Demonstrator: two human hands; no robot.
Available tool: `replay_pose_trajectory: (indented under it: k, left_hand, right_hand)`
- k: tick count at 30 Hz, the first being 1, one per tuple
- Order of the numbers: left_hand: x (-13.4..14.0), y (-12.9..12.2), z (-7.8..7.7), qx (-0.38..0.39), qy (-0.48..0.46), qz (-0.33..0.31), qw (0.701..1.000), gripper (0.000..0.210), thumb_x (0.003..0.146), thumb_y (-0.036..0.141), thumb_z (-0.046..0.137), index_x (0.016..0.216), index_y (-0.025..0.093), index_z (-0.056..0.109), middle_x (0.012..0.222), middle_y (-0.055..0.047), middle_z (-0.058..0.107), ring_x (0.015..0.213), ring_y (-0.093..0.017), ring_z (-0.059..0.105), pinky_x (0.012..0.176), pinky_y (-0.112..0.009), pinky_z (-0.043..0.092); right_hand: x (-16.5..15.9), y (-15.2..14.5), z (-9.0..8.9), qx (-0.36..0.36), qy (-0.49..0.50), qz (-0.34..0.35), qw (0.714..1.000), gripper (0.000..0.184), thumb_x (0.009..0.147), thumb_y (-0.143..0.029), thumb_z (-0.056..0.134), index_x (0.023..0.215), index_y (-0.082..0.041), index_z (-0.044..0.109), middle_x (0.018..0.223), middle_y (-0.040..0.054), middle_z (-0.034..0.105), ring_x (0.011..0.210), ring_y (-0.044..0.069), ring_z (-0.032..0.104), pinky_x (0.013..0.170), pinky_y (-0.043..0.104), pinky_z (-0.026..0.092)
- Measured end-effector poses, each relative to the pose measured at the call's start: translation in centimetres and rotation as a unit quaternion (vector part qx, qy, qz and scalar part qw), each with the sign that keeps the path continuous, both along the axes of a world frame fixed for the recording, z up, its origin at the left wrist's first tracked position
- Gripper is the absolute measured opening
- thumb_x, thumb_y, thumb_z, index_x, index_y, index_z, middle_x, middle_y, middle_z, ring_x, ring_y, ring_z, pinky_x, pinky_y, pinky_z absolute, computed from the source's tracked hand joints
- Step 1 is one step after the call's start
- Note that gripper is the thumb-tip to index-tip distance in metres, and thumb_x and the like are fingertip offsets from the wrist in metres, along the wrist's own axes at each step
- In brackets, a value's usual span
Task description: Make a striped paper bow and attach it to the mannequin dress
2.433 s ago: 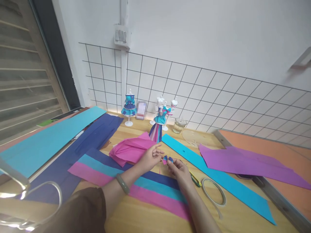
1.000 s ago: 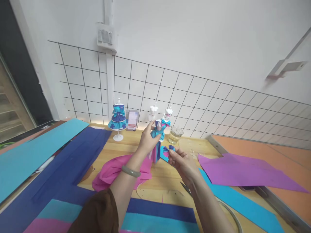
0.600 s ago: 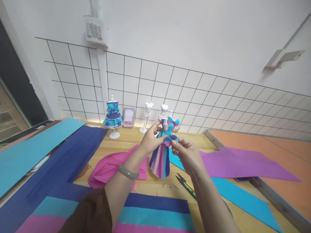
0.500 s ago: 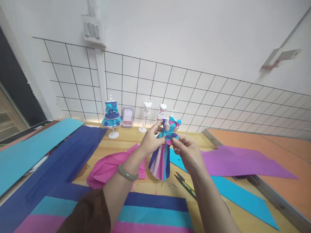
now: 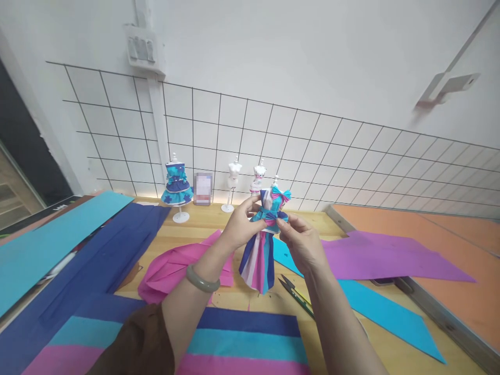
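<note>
A miniature dress form wears a striped paper dress (image 5: 258, 260) in navy, pink, white and turquoise. One bow (image 5: 280, 194), turquoise and pink, sits at its shoulder. Another, a waist bow (image 5: 273, 219) in navy, turquoise and pink, lies across the front. My left hand (image 5: 244, 224) is closed around the left side of the bodice, its thumb at the waist. Thumb and fingers of my right hand (image 5: 301, 240) pinch the right end of the waist bow. Below the right hand, dark scissors (image 5: 292, 292) rest on the table, partly hidden by my forearm.
Behind stand a blue ruffled dress on a form (image 5: 176, 190) and two small white forms, one bare (image 5: 233, 177). Pink paper (image 5: 175, 268), a striped sheet (image 5: 250, 341), purple paper (image 5: 375, 258) and turquoise strips (image 5: 394, 317) lie around. A wire grid (image 5: 219, 125) lines the wall.
The waist bow now sits flatter across the waist, with its lower pink part less visible. My right hand stays at its right end; the left keeps its hold. The view has shifted slightly.
</note>
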State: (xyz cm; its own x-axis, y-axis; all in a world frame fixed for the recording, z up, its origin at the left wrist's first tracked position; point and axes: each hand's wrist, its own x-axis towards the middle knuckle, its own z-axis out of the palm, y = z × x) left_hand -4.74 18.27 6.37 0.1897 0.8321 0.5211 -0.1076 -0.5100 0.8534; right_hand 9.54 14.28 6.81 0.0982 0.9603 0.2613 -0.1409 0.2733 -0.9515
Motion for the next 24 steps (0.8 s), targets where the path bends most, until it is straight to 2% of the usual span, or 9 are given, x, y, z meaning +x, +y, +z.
replay_pose_trajectory:
  k: [10,15,19,24]
  left_hand:
    - [-0.1,-0.2,0.0,0.012,0.032,-0.023,0.999,0.06,0.065,0.026,0.069,0.121,0.018,0.047,0.099,-0.009,0.062,0.093,-0.02,0.056,0.084,-0.034,0.042]
    - [-0.2,-0.3,0.1,0.005,0.024,-0.057,0.998,0.061,0.067,0.026,0.068,0.123,0.02,0.046,0.107,-0.01,0.06,0.096,-0.021,0.056,0.082,-0.034,0.044]
    - [-0.2,-0.4,0.0,0.008,0.041,-0.061,0.997,0.06,0.068,0.026,0.067,0.124,0.021,0.047,0.108,-0.009,0.06,0.097,-0.022,0.055,0.086,-0.036,0.042]
    - [-0.1,-0.6,0.0,0.002,0.04,-0.063,0.997,0.061,0.068,0.028,0.067,0.125,0.021,0.045,0.11,-0.008,0.058,0.099,-0.022,0.054,0.085,-0.036,0.042]
  right_hand:
    - [0.6,0.1,0.2,-0.018,0.026,0.042,0.999,0.024,0.061,-0.035,0.073,0.08,-0.021,0.065,0.08,0.0018,0.065,0.071,0.015,0.055,0.06,0.027,0.038]
    - [1.6,0.0,0.5,-0.023,-0.004,0.064,0.998,0.023,0.059,-0.034,0.074,0.073,-0.02,0.064,0.069,-0.0005,0.06,0.058,0.011,0.048,0.055,0.025,0.036]
    - [2.0,-0.1,0.6,-0.016,-0.03,0.046,0.998,0.024,0.057,-0.033,0.075,0.07,-0.019,0.061,0.064,-0.0019,0.055,0.055,0.009,0.044,0.052,0.023,0.035]
    - [1.8,-0.1,0.8,0.043,-0.048,0.012,0.998,0.025,0.06,-0.031,0.074,0.076,-0.019,0.058,0.068,-0.001,0.054,0.059,0.01,0.047,0.053,0.022,0.039]
